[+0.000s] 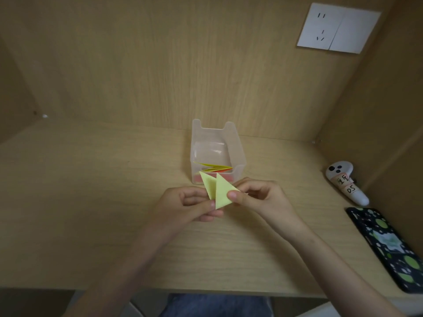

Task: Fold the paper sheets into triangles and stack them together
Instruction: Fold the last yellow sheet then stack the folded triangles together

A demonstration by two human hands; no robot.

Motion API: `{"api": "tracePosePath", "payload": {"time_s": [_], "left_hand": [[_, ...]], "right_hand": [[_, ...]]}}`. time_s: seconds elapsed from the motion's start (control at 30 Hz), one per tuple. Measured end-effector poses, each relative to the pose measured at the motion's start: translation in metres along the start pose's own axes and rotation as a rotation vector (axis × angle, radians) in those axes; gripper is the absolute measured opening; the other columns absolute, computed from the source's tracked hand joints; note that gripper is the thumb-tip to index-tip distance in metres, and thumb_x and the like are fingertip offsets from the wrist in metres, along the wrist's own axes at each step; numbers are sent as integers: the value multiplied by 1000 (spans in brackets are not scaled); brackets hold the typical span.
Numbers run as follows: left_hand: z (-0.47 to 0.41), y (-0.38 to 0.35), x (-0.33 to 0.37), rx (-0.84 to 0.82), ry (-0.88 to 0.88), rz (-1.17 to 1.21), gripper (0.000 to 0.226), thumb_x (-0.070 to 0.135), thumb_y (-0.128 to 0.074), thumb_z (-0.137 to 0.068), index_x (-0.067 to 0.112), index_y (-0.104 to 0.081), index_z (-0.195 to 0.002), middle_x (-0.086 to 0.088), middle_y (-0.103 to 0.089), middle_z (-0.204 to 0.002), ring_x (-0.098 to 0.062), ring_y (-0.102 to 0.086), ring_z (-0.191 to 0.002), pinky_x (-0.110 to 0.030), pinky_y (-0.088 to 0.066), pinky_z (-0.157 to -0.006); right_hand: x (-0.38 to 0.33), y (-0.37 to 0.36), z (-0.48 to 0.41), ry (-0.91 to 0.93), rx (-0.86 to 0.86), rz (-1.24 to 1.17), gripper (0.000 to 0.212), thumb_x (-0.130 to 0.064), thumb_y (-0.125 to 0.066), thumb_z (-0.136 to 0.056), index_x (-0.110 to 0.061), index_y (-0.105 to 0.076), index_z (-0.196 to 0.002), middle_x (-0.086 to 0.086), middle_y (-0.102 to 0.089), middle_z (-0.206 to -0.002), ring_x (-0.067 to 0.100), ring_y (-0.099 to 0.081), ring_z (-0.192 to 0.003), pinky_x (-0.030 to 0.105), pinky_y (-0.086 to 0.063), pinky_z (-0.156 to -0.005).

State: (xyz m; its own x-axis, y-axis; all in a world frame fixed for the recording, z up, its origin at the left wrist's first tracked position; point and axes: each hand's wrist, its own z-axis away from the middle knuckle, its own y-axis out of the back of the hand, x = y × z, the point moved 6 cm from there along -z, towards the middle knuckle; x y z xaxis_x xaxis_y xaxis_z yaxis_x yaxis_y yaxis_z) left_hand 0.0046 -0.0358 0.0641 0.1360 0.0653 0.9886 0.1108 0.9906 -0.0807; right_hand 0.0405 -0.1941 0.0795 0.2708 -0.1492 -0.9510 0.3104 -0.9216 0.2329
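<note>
A pale yellow paper sheet (220,191) is held above the wooden desk, folded so that two triangular flaps point up and away from me. My left hand (187,207) pinches its lower left corner between thumb and fingers. My right hand (256,197) pinches its right corner with the thumb on top. Just behind the sheet stands a clear plastic box (238,156); inside it lie folded yellow and orange papers (214,167) over a pink layer at the bottom.
A white controller (346,183) with handwritten labels lies at the right of the desk. A black phone (389,245) with green spots lies near the right front edge. A white wall socket (338,27) sits on the back panel.
</note>
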Motion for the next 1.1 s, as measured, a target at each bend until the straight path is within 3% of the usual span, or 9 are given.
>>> {"api": "tracePosePath", "payload": {"time_s": [0.1,0.27,0.4,0.57,0.63,0.77,0.9,1.1], "left_hand": [[0,0,2,25,-19,21,13,2,-61,-85,12,-69,-91,-4,-75,-81,-19,-73,-76,-19,-57,-63],[0,10,8,196,-118,83,12,11,-59,-88,16,-69,-90,2,-75,-74,-16,-73,-73,-20,-57,-60],[0,14,8,273,-132,113,17,9,-69,-80,10,-71,-96,-3,-75,-85,-16,-73,-77,-19,-56,-60],[1,17,7,351,-139,132,15,1,-73,-74,10,-71,-85,-7,-73,-91,-16,-72,-74,-19,-57,-59],[1,16,8,353,-143,150,15,-1,-73,-74,9,-71,-84,-6,-74,-88,-15,-72,-72,-18,-56,-58],[3,15,9,343,-144,184,15,-2,-73,-74,8,-71,-85,-3,-74,-83,-13,-72,-68,-16,-55,-56],[4,16,9,349,-132,204,16,0,-74,-73,8,-71,-87,-5,-75,-76,-14,-72,-68,-17,-55,-57],[5,16,9,362,-121,209,17,1,-74,-73,6,-71,-88,-6,-75,-76,-13,-72,-67,-17,-56,-58]], "right_hand": [[0,-2,-2,-48,-9,-22,18,-12,-71,-79,5,-70,-76,14,-65,-69,20,-56,-67,36,-43,-72],[5,-4,-3,-99,-6,-28,16,-13,-71,-80,1,-69,-72,15,-62,-62,22,-53,-63,34,-41,-71],[8,-8,-2,-116,-4,-42,16,-10,-71,-80,4,-68,-73,14,-62,-60,20,-54,-60,32,-41,-68],[8,-11,-1,-121,-11,-32,12,-12,-72,-80,-5,-69,-71,11,-63,-60,21,-54,-60,35,-41,-68],[8,-11,-1,-121,9,-80,5,-5,-71,-78,-4,-66,-79,5,-65,-63,17,-57,-56,29,-48,-63],[8,-12,0,-167,5,-215,27,1,-69,-77,-1,-62,-102,6,-65,-67,17,-61,-54,26,-53,-56],[10,-17,2,-255,-10,-254,22,-14,-69,-73,2,-65,-88,11,-69,-68,17,-65,-54,23,-52,-48],[6,-18,3,-237,5,-254,6,-3,-65,-80,2,-65,-82,12,-69,-63,17,-67,-53,22,-52,-49]]}}
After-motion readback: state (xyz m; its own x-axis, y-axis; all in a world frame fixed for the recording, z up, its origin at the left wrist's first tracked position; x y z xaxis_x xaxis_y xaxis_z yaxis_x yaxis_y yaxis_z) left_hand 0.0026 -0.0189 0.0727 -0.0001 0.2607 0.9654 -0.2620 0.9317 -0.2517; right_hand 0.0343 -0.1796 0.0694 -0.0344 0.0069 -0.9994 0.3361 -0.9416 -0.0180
